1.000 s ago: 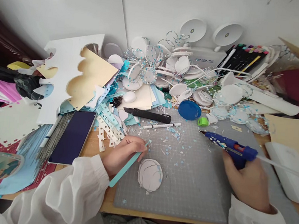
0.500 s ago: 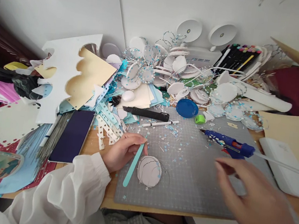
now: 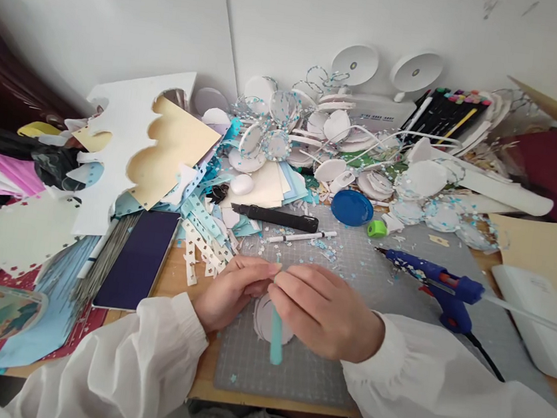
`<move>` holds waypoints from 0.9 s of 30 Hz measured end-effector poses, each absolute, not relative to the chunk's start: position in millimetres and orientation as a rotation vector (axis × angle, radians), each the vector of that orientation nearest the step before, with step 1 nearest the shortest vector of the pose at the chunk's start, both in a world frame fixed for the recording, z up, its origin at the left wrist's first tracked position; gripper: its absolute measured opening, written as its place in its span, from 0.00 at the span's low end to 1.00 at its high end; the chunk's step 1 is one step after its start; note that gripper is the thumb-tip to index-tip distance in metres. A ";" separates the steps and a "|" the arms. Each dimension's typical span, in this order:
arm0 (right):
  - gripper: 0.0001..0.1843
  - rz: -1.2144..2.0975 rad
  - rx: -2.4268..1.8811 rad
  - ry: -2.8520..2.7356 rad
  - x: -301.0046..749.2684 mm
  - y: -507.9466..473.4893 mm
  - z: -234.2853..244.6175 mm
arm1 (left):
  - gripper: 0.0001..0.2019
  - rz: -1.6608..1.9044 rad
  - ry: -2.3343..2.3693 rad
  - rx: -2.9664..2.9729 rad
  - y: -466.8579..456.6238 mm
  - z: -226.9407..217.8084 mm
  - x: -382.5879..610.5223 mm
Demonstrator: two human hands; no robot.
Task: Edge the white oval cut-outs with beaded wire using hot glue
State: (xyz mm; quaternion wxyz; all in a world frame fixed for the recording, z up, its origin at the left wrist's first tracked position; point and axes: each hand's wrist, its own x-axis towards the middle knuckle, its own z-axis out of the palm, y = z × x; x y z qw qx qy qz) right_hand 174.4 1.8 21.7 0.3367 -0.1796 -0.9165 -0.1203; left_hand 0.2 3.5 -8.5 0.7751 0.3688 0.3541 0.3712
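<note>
My left hand (image 3: 231, 291) and my right hand (image 3: 324, 311) meet over the grey cutting mat (image 3: 352, 271), fingertips touching. Both pinch a light blue paper strip (image 3: 276, 339) that hangs down below them. Under the hands lies a white paper disc (image 3: 260, 314), mostly hidden by the fingers. A blue glue gun (image 3: 438, 284) rests on the mat to the right, apart from my right hand.
A black utility knife (image 3: 277, 217), a white pen (image 3: 300, 236), a blue lid (image 3: 352, 207) and a green cap (image 3: 377, 228) lie at the mat's far edge. A dark phone (image 3: 138, 259) sits left. Paper discs and scraps are heaped at the back; a white box (image 3: 538, 312) stands right.
My right hand let go of the glue gun, which now rests on the mat, and swung left to join my left hand on the blue strip. The strip has turned nearly upright.
</note>
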 end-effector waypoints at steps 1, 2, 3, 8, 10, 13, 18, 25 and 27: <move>0.13 -0.259 -0.474 -2.354 178.4 3.3 19.8 | 0.25 0.795 0.780 0.843 3.0 -8.2 -0.3; 0.12 -0.175 -0.506 -2.300 182.9 4.6 17.5 | 0.24 0.794 0.807 0.897 2.8 -7.8 -1.0; 0.11 -0.071 -0.562 -2.215 187.6 5.7 14.7 | 0.22 0.796 0.847 0.967 3.2 -7.0 -2.0; 0.08 0.404 -0.911 -1.570 207.1 10.5 -6.0 | 0.14 0.840 1.101 1.579 12.3 -0.2 -10.2; 0.03 0.561 -0.989 -1.415 210.9 12.6 -15.0 | 0.11 0.731 1.033 1.848 17.0 2.2 -14.1; 0.03 0.755 -1.069 -1.338 211.7 14.9 -24.0 | 0.11 0.487 0.889 2.085 21.5 3.5 -19.2; 0.04 0.904 -1.005 -1.329 207.1 11.4 -24.6 | 0.14 0.259 0.819 2.191 21.9 2.5 -20.9; 0.05 0.924 -0.942 -1.308 204.5 4.9 -19.5 | 0.08 0.338 0.831 1.876 11.4 7.0 -10.9; 0.04 0.933 -0.896 -1.318 204.2 3.2 -18.0 | 0.07 0.396 0.834 1.721 7.2 6.7 -7.8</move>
